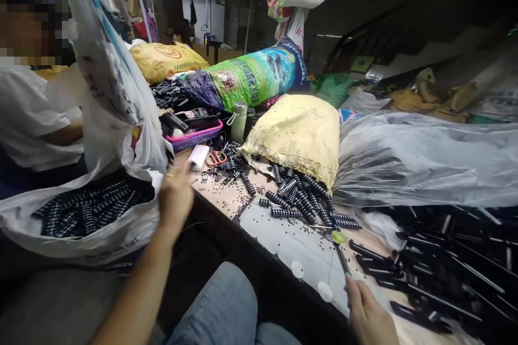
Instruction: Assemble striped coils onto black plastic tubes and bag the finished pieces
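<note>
My left hand [176, 194] is raised beside a white plastic bag [133, 232] that hangs open at the left. It is blurred, so its fingers and anything in them cannot be made out. Inside that bag lie many black ribbed rods [89, 207]. At the lower right, my right hand [368, 307] is closed around the dark handle of a slim tool [342, 259]. A yellow-green round piece [338, 237] shows at the tool's far end, close to a heap of black ribbed rods [301, 197] spilling from a cream woven sack [299, 129].
Red-handled scissors [216, 158], a white box [198, 157], a green bottle [239, 121] and a pink-rimmed basket [198, 133] stand farther back. Black handle-like parts [424, 264] pile up at right under clear plastic [424, 159]. Another person in a white shirt [36, 113] sits at left.
</note>
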Available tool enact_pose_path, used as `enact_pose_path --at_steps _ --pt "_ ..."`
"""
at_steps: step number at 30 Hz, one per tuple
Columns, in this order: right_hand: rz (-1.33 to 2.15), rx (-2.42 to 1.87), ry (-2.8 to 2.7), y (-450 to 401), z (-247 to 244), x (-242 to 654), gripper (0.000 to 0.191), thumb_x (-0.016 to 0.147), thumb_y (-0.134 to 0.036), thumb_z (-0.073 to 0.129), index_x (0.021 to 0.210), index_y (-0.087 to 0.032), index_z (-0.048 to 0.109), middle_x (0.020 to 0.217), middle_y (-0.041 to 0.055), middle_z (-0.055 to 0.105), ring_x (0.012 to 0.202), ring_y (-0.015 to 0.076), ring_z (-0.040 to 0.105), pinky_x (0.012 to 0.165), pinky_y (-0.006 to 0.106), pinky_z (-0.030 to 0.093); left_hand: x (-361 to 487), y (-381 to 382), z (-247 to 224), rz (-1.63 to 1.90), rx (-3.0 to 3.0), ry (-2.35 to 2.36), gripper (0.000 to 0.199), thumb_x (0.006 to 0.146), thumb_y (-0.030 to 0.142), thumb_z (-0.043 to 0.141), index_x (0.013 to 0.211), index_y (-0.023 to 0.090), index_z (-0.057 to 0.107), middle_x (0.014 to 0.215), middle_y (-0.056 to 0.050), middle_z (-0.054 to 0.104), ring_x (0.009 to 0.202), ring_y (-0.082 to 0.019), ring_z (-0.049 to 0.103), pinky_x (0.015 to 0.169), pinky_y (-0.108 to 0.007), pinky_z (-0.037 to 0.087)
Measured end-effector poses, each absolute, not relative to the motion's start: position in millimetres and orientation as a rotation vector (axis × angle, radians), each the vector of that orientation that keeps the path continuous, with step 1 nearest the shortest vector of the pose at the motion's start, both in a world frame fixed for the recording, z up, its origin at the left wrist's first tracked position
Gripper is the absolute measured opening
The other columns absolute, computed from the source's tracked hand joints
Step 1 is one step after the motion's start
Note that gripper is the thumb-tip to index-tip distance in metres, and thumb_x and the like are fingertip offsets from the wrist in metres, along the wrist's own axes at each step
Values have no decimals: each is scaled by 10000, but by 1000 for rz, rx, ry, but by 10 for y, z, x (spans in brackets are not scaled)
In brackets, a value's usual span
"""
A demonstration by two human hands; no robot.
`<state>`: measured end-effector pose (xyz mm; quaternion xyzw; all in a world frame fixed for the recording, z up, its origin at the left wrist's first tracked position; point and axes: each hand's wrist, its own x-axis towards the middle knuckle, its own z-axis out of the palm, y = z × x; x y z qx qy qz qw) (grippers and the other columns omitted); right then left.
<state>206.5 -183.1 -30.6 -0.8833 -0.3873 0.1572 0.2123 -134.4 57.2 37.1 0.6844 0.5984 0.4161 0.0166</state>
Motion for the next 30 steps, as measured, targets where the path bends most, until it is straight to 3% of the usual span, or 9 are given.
enact_pose_path --at_steps 4,8,13,18,21,24,26,30 --pt "212 -2580 -1185 -1950 -444 2295 343 787 -551 289 735 -277 487 659 38 607 561 236 578 484 310 390 -1639 917 572 1326 2165 2116 478 789 361 474 1188 99 468 1162 -180 485 1110 -324 391 938 -471 298" --pt "-127 -2601 -1377 -1992 -516 2489 362 840 -490 244 721 -238 474 759 65 580 759 242 568 602 330 414 -570 1093 363 864 2359 1614 404 846 351 369 1165 132 485 1121 -132 535 1060 -236 461 913 -331 341" --pt "-474 -2600 -1440 -2093 -730 2582 291 854 -386 329 799 -183 530 816 107 565 803 247 535 659 344 415 813 1426 73 505 2265 1462 324 820 305 421 1023 85 545 999 -173 598 957 -226 549 794 -270 397" --pt "-459 -2618 -1350 -2109 -713 2498 192 850 -295 388 890 -185 541 869 84 572 798 231 529 672 347 433 1373 1670 -50 370 2219 1466 317 745 214 490 1013 48 525 989 -241 587 940 -292 566 743 -331 419" --pt "-380 -2535 -1319 -1945 -485 2659 226 855 -288 400 1027 -182 502 958 75 566 883 212 521 738 330 439 1509 1744 -135 308 2250 1438 273 679 154 524 925 40 554 981 -265 579 963 -352 545 754 -398 416" --pt "-473 -2636 -1039 -1699 -223 3045 264 879 -290 346 1035 -152 509 1053 102 533 988 236 482 807 360 409 1553 1756 -218 300 2268 1400 246 630 92 517 867 42 559 980 -269 575 995 -380 518 796 -444 391" --pt "-500 -2659 -908 -1531 -105 3348 311 897 -290 300 1091 -125 479 1108 126 492 1049 253 451 829 397 390 1533 1739 -245 337 2240 1387 284 624 85 504 902 44 540 998 -269 566 1015 -388 501 820 -460 373" --pt "-412 -2647 -843 -1295 -42 3817 274 855 -321 460 1077 -166 500 1106 69 511 975 185 510 830 397 427 1419 1707 -211 463 2052 1382 392 601 122 527 984 53 484 937 -242 584 984 -396 507 810 -472 374"
